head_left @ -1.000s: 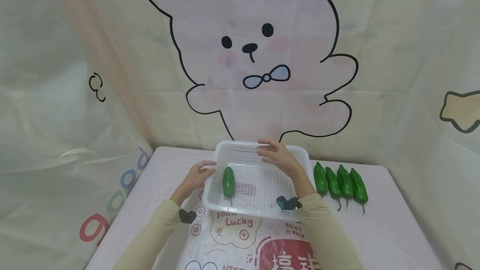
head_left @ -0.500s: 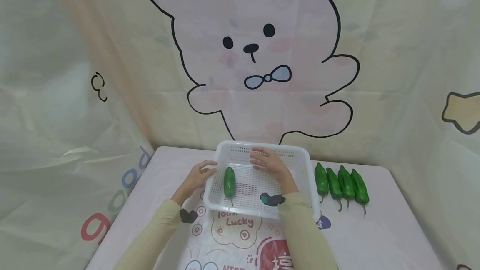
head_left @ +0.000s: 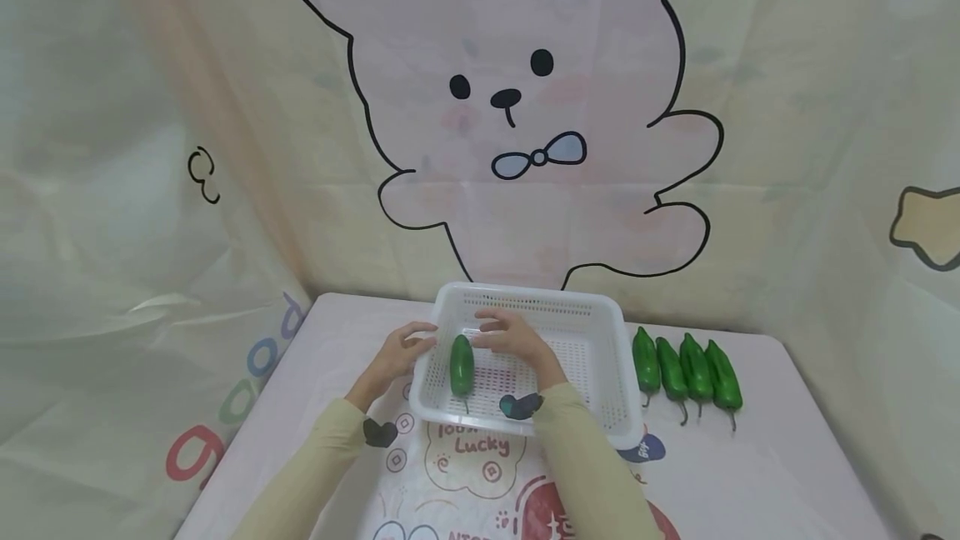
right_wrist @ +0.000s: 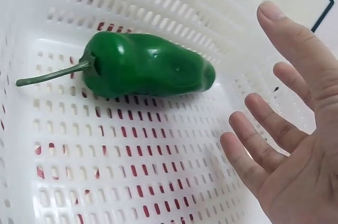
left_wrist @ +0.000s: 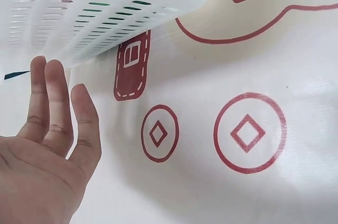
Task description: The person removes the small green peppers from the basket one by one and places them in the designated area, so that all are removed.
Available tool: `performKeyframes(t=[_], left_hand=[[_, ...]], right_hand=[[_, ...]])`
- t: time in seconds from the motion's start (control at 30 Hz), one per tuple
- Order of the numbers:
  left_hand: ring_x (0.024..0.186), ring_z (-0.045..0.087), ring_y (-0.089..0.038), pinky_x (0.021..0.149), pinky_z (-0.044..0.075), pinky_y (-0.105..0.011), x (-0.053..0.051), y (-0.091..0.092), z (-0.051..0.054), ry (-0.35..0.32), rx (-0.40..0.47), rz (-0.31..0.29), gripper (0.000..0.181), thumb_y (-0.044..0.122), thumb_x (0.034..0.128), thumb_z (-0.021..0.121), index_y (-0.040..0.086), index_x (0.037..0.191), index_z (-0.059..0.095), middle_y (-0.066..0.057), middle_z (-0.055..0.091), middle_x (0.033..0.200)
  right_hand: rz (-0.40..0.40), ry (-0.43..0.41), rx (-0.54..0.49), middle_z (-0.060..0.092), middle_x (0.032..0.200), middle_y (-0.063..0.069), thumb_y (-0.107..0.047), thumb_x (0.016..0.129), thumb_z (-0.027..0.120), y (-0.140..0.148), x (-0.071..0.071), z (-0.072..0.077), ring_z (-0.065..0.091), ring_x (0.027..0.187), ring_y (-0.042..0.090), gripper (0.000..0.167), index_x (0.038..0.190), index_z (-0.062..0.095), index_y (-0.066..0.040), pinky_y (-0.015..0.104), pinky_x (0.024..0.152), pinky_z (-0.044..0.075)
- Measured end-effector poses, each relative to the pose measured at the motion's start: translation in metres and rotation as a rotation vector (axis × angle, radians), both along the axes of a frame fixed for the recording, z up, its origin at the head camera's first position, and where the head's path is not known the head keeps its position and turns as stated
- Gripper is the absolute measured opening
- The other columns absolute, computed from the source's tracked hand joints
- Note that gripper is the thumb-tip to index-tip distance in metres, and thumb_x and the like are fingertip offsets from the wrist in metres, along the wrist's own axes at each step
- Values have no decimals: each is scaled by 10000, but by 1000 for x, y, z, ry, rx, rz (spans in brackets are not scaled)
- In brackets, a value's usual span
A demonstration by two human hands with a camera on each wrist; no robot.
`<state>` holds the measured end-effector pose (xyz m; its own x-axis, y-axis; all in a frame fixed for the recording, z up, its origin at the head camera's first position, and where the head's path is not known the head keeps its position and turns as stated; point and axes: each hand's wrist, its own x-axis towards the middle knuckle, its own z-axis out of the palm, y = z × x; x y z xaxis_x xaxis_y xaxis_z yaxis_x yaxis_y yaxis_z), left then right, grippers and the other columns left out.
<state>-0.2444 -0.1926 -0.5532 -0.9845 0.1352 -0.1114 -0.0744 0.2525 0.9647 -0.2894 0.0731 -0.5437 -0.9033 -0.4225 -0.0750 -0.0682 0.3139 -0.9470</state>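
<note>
A single green pepper (head_left: 462, 367) lies along the left side of a white perforated plastic basket (head_left: 525, 423), its thin stem toward the near side. My right hand (head_left: 513, 338) is over the basket, just right of the pepper. In the right wrist view its fingers are spread apart, and the pepper (right_wrist: 150, 65) lies beyond the fingertips, untouched. At the basket's left wall is my left hand (head_left: 393, 357). The left wrist view has its fingers (left_wrist: 58, 97) extended up to the basket's side (left_wrist: 105, 18); whether they press on it, I cannot tell.
Several more green peppers (head_left: 697, 369) lie in a row on the table to the right of the basket. A printed cloth (head_left: 480, 473) covers the table. Close behind the basket hangs a backdrop (head_left: 525, 232) with a cartoon animal.
My right hand has moved left across the basket, from its far right part to beside the pepper. The left hand stays at the left wall. The head view has shifted slightly.
</note>
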Motion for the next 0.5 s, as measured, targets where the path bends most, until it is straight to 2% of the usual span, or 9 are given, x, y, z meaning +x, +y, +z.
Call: performKeyframes(t=[0.23,0.5], left_hand=[[1020,689,-346,820,608,-517,1,0,2,9,5,-14,409,295,1008,665,131,1376,595,-164,677,1207],[1032,687,-339,824,611,-488,0,0,1,1,1,-15,406,295,1012,660,126,1375,590,-167,669,1224]], right_hand=[[72,-27,-11,525,1411,241,-229,842,852,-8,1,-6,535,1263,393,732,1472,515,-71,502,954,553],[104,-54,-1,508,1412,271,-173,854,847,-15,1,-10,550,1239,410,724,1477,499,-54,462,907,582]])
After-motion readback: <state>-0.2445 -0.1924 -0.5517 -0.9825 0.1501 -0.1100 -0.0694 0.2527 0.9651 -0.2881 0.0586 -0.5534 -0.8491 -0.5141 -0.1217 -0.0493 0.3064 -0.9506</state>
